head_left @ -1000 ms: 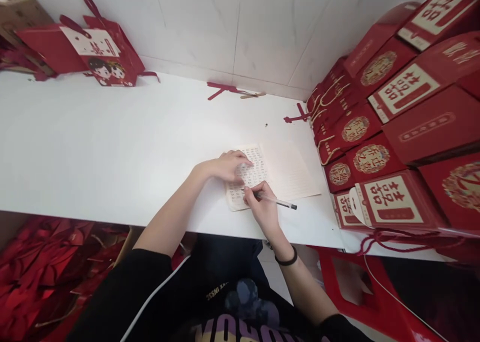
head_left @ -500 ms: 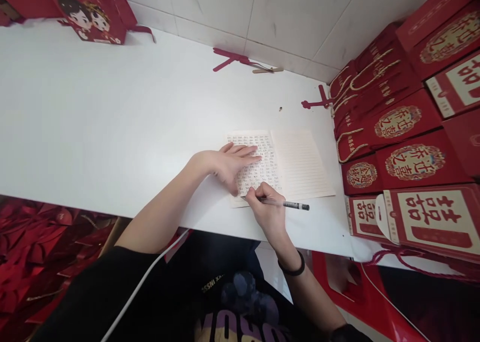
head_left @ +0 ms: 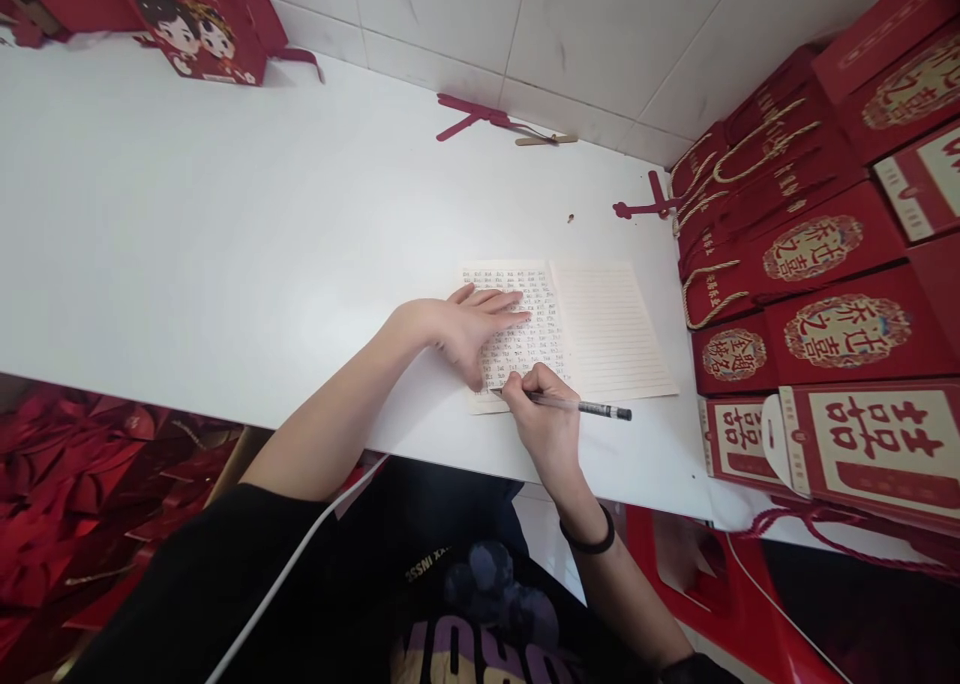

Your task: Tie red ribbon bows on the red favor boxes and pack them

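Observation:
An open notebook lies on the white table; its left page carries rows of small handwritten characters, its right page shows only ruled lines. My left hand rests flat on the written page with the fingers spread, covering part of the writing. Near the bottom of that same page, my right hand grips a pen with a clear barrel and a black end. The pen's tip meets the paper by the lowest rows, close to my left thumb. A dark band circles my right wrist.
Red gift boxes and bags with gold cord handles are stacked along the right. A red box with cartoon figures stands at the back left. Red ribbon strips lie by the tiled wall. A white cable crosses my lap.
The whole view has shifted slightly, so things sit a little further right. My right hand has moved a short way along the bottom line with the pen; my left hand stays on the page.

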`<control>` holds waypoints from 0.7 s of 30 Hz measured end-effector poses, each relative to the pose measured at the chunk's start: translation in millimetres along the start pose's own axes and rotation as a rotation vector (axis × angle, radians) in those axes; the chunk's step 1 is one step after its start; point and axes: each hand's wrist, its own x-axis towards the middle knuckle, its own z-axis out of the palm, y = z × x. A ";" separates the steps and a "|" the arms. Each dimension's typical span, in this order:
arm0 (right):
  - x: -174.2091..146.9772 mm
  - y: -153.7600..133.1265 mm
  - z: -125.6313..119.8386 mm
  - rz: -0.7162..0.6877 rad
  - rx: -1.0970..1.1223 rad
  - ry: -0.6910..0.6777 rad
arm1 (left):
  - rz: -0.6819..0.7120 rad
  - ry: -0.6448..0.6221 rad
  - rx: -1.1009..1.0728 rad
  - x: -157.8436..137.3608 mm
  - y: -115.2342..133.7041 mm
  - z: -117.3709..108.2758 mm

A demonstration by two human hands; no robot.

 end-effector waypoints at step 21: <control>-6.2 2.0 -5.4 0.002 0.302 0.113 | 0.034 0.087 -0.138 -1.4 -7.1 -7.0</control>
